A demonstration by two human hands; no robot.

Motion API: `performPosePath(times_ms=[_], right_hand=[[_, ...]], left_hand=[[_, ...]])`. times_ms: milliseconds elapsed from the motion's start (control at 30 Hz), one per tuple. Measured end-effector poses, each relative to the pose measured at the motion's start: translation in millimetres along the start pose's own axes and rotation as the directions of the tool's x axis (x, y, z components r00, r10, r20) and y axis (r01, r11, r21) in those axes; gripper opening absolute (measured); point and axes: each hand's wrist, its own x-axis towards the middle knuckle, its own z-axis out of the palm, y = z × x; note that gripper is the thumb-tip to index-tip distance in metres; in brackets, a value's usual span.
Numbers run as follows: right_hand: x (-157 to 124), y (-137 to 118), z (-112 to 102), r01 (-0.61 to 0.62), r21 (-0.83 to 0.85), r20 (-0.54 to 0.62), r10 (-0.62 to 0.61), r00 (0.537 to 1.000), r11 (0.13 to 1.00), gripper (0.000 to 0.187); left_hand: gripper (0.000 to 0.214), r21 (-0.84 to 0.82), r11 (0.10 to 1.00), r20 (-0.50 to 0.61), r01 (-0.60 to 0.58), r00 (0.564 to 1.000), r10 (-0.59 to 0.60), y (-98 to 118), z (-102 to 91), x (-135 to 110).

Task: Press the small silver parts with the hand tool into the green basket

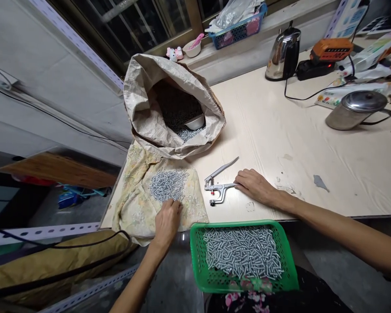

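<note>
My left hand [167, 221] rests on a pale floral cloth [133, 208], its curled fingertips at the near edge of a pile of small silvery metal parts [167, 183]; whether it pinches one is hidden. My right hand [254, 185] lies on the light wooden table [313, 143], fingers closed on the lower handle of silver hand pliers [219, 182]. A green plastic basket [241, 256] full of the same metal parts sits on my lap below the table edge.
A large paper sack [172, 108] holding dark and silvery parts and a metal bowl stands behind the cloth. At the back are a steel kettle [283, 52], an orange device [331, 48], a lidded steel pot [358, 111] and a blue basket [239, 28] on the sill.
</note>
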Motion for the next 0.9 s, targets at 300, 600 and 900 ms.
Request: performPosePath(times_ms=[300, 600, 900], right_hand=[[1, -2, -1, -0.003, -0.044, 0.013, 0.004, 1.0, 0.999, 0.016], [2, -3, -1, 0.004, -0.056, 0.008, -0.004, 1.0, 0.998, 0.015], [3, -3, 0, 0.002, -0.073, 0.004, -0.002, 1.0, 0.997, 0.017]], left_hand=[[0.022, -0.083, 0.988, -0.144, -0.131, 0.983, 0.118, -12, 22.8, 6], [0.023, -0.141, 0.98, -0.181, -0.137, 0.977, 0.11, -16, 28.4, 2], [0.027, -0.154, 0.973, -0.085, -0.171, 0.984, 0.159, -25, 11.1, 7]])
